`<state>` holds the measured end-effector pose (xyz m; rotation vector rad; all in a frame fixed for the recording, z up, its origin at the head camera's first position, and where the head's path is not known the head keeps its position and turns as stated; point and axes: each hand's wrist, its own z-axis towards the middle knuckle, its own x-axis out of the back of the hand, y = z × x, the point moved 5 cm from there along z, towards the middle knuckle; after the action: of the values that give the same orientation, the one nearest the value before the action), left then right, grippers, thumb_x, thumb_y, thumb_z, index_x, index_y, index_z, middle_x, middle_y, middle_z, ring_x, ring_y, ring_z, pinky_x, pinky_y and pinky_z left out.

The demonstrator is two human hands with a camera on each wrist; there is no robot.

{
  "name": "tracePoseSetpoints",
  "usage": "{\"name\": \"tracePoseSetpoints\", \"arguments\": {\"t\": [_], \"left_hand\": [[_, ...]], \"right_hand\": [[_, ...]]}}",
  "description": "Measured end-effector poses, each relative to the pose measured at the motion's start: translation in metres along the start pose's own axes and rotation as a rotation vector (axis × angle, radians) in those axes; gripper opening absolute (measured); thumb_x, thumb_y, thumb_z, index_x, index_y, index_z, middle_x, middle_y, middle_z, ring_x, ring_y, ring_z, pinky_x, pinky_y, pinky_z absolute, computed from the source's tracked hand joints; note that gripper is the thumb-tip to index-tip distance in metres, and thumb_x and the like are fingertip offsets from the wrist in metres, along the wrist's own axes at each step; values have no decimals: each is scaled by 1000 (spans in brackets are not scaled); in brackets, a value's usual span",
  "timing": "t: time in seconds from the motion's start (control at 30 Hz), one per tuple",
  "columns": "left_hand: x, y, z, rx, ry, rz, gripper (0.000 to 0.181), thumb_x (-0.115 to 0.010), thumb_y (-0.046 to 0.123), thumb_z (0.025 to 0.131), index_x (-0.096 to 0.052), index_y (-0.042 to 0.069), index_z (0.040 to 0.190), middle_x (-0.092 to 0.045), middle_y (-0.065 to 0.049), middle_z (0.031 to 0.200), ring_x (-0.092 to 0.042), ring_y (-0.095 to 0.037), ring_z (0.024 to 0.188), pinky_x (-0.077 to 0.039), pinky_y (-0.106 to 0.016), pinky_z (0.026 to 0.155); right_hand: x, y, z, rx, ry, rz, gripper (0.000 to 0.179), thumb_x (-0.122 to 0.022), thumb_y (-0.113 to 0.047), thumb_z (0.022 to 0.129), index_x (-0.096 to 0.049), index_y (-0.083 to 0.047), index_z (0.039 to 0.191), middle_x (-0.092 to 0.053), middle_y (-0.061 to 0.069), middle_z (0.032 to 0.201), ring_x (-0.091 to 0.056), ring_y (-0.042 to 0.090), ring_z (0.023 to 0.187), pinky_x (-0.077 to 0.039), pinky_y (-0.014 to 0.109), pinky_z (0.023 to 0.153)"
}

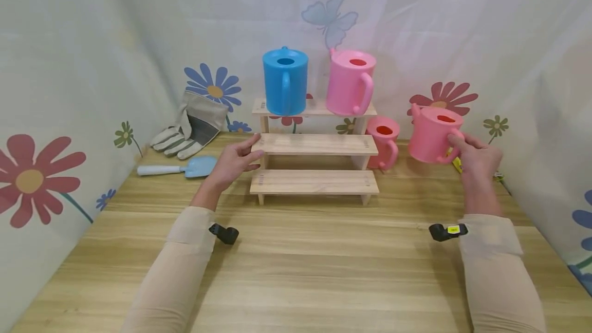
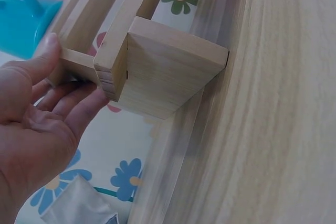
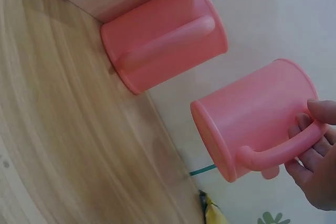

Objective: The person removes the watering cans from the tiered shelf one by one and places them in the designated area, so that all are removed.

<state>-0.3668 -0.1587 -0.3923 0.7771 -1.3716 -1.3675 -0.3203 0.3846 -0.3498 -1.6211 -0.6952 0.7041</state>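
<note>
A three-tier wooden stand (image 1: 314,144) stands on the table. My left hand (image 1: 231,163) grips the left end of its middle tier, thumb above and fingers beneath, as the left wrist view shows. My right hand (image 1: 478,155) holds a coral-pink watering can (image 1: 430,135) by its handle. In the right wrist view this can hangs above the table, slightly tilted. On the top tier sit a blue watering can (image 1: 285,89) at the left and a light pink watering can (image 1: 342,89) at the right. Another coral watering can (image 3: 163,40) stands on the table against the stand's right side.
At the back left, a grey and white work glove (image 1: 201,122) leans on the floral curtain. In front of it lies a trowel (image 1: 201,167) with a light blue blade and white handle. Something yellow (image 3: 214,213) lies on the table behind my right hand.
</note>
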Motion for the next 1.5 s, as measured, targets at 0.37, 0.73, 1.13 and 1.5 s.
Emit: {"name": "tracePoseSetpoints", "arguments": {"t": [0.37,0.73,1.13,1.5], "left_hand": [[1,-2,1,9,-6,-14,59,-61,22,102,-36,18,156,-25,-1,163,-47,-30,135,-50,-52,97],[0,-2,1,-6,-5,-19,60,-61,22,102,-36,18,156,-25,-3,164,-48,-30,134,-52,-47,95],[0,0,0,-4,-7,-24,60,-61,21,102,-36,16,156,-25,-3,163,-48,-30,135,-53,-45,95],[0,-1,1,-6,-2,-19,62,-62,24,101,-36,16,156,-25,-3,163,-48,-30,135,-53,-46,95]], "right_hand": [[-11,29,15,-45,-50,8,76,-93,-35,66,-67,-12,133,-61,-4,111,-61,16,107,-45,29,106],[-19,48,19,-102,-101,-91,64,-92,-31,73,-69,-14,130,-60,-5,107,-62,14,104,-44,29,108],[-28,50,17,-24,-158,-325,70,-84,-47,78,-64,-15,137,-53,-5,119,-44,17,110,-41,36,104],[-21,33,11,99,-245,-467,80,-77,-55,83,-56,-7,144,-63,-1,114,-44,28,125,-31,53,112]]}}
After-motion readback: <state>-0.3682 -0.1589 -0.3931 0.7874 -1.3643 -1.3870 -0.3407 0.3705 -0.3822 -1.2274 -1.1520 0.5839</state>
